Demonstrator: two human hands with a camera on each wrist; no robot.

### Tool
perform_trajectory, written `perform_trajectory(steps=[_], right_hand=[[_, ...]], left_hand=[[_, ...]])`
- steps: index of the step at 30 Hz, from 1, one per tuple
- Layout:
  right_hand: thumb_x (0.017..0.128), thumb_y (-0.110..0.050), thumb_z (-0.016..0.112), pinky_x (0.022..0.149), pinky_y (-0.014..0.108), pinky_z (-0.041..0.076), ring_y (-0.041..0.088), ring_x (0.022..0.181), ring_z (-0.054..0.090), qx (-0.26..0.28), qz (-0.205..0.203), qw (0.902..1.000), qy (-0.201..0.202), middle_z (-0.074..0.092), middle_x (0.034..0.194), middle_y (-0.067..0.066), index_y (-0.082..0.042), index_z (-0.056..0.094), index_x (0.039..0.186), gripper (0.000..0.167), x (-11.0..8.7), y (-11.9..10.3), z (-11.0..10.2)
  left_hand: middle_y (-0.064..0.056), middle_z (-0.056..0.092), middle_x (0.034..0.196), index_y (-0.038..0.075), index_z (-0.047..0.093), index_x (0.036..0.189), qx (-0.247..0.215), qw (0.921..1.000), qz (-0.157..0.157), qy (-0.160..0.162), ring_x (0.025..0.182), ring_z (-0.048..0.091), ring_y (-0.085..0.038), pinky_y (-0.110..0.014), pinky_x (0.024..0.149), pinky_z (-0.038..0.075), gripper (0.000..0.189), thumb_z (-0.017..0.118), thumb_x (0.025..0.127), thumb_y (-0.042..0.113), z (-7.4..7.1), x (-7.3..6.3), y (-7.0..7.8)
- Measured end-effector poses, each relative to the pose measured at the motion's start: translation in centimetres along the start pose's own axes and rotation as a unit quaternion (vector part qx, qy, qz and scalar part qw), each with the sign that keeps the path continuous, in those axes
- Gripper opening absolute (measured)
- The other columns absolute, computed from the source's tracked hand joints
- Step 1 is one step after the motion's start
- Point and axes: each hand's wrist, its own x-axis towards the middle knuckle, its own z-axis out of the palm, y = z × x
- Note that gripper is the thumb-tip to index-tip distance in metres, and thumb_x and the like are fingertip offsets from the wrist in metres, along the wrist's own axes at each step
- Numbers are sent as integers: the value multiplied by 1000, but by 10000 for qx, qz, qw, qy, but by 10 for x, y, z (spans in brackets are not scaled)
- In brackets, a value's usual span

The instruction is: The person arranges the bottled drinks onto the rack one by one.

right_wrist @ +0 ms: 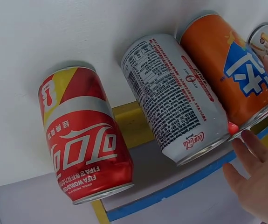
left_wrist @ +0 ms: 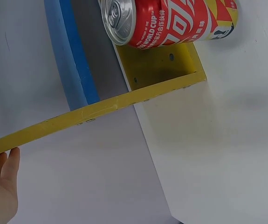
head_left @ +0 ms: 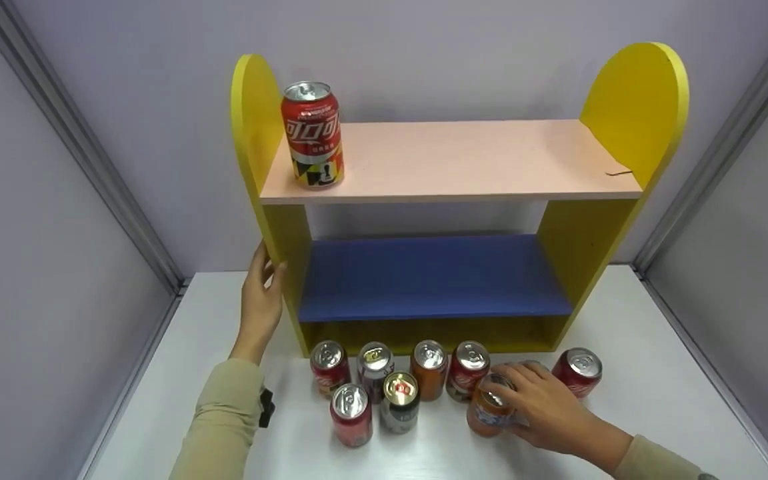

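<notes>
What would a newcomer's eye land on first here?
Probably the lone red can standing at the left end of the pink top board of the shelf unit. Then the cans clustered on the white table in front, where the right hand is at an orange can.

- In the head view, the right hand [head_left: 547, 405] mostly hides the white can [right_wrist: 171, 98].
- The right wrist view's right edge cuts off that hand.
- The left wrist view's left edge cuts off the left hand [head_left: 264, 303], its top edge a red can [left_wrist: 178, 21].
- A thin dark thing [head_left: 619, 173] on the top shelf [head_left: 457, 157] is too small to tell.
</notes>
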Motion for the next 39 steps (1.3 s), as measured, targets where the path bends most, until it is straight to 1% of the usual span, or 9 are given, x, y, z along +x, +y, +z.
perform_trajectory(steps=[4, 9, 11, 14, 20, 24, 28, 34, 39], right_hand=[[62, -34, 93, 95, 48, 48, 24, 114, 57, 39, -33, 9998, -167, 59, 124, 5, -21, 59, 131, 78, 4, 3, 3], [67, -34, 91, 99, 51, 46, 23, 115, 57, 352, 215, 9971, -634, 58, 123, 2, -23, 57, 136, 77, 8, 6, 3], [68, -33, 91, 98, 52, 46, 24, 114, 57, 422, 293, 9959, -747, 57, 122, 2, -23, 57, 136, 77, 10, 6, 4], [67, -32, 92, 96, 53, 47, 27, 110, 58, 443, 319, 9958, -736, 56, 121, 3, -24, 57, 134, 76, 12, 5, 5], [66, -28, 93, 94, 54, 47, 28, 104, 59, 595, 441, 9945, -741, 56, 117, 4, -22, 58, 130, 73, 14, 1, 4], [65, -25, 93, 95, 54, 46, 29, 107, 59, 732, 591, 9918, -870, 59, 117, 5, -18, 59, 129, 73, 16, 0, 3], [63, -24, 94, 94, 53, 48, 27, 107, 60, 763, 577, 9920, -821, 62, 114, 2, -17, 60, 125, 71, 17, 2, 3], [59, -29, 95, 89, 51, 50, 25, 101, 61, 691, 510, 9944, -609, 62, 109, -1, -22, 62, 118, 67, 16, 2, 4], [60, -32, 95, 87, 49, 51, 24, 100, 61, 732, 430, 9955, -414, 60, 109, -2, -22, 63, 117, 66, 18, -2, -4]], left_hand=[[-15, 30, 158, 14, 22, 159, -34, 10000, -31, 9, 139, 36, -37, -48, 111, 38, 58, 47, 106, 16, -1, -1, -1], [-20, 29, 158, 7, 21, 158, -61, 9997, -218, -56, 140, 34, -40, -49, 112, 36, 58, 45, 106, 10, -1, -10, 26], [-21, 28, 157, 5, 20, 158, -45, 9996, -273, -92, 141, 33, -41, -50, 113, 35, 58, 45, 106, 8, 0, -14, 38], [-21, 28, 157, 5, 20, 158, -19, 9995, -298, -99, 141, 32, -41, -50, 113, 34, 58, 45, 106, 7, 0, -15, 39], [-23, 30, 156, 3, 21, 157, -58, 9996, -263, -50, 140, 34, -41, -49, 113, 35, 58, 45, 105, 5, 1, -13, 34], [-21, 31, 155, 6, 21, 158, -93, 9998, -175, -2, 140, 34, -41, -49, 112, 35, 58, 46, 105, 6, 2, -6, 18], [-17, 33, 155, 12, 23, 158, -44, 10000, -71, 48, 139, 36, -38, -47, 111, 38, 58, 47, 106, 11, 1, -1, 2], [-16, 34, 155, 14, 23, 158, 3, 10000, -5, 51, 138, 37, -38, -47, 111, 38, 57, 46, 106, 14, 1, 1, -1], [-16, 34, 155, 14, 23, 159, 46, 10000, -8, 57, 139, 37, -38, -47, 111, 38, 57, 46, 106, 14, 0, 1, -2]])
